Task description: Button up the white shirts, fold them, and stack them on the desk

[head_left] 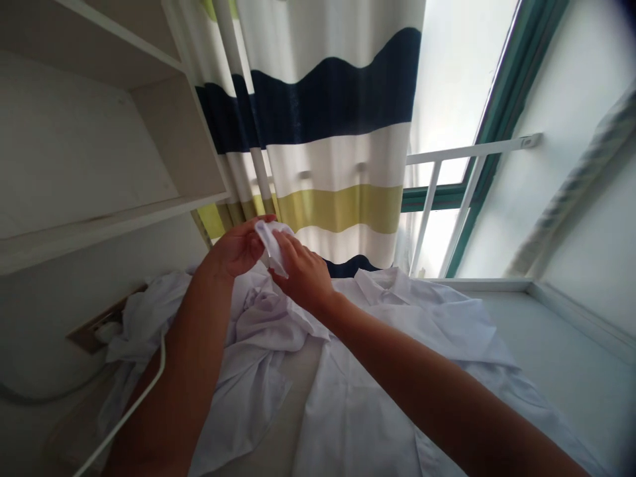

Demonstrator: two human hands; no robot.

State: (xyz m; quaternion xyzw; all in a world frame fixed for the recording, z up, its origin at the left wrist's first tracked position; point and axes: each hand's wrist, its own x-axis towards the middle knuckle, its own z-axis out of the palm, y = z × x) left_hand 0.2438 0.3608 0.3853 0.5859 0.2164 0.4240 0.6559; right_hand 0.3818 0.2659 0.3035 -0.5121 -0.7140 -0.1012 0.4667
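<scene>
A broad hanging curtain (328, 132) of white fabric with wavy navy and olive-yellow bands fills the back of the room, and beside it a tall window with a green frame (489, 126) lets in bright daylight behind a white metal guard rail (467, 154). To the far side, pale wooden shelves (114, 218) are fixed to the wall.

Below all this lies a flat, light-coloured work surface (571, 358). Spread across it is a white cotton shirt (397, 344), laid mostly flat with its collar towards the window. Just beside it, touching and partly overlapping, sits a second white shirt (258, 331), crumpled into loose folds. A thin white cord (144, 391) runs across the near corner, passing in front of the left forearm, and a dark recessed wall socket (94, 328) shows behind the crumpled heap.

Both arms reach forward over the clothes. Lifted above the crumpled shirt, a small white fold of its fabric (271, 242) is held between the two hands. The left hand (238, 248) has its fingers curled and pinched shut on one edge of that fold. The right hand (303, 271) meets it from the other side, fingers pressed together on the same piece, so the two hands nearly touch.
</scene>
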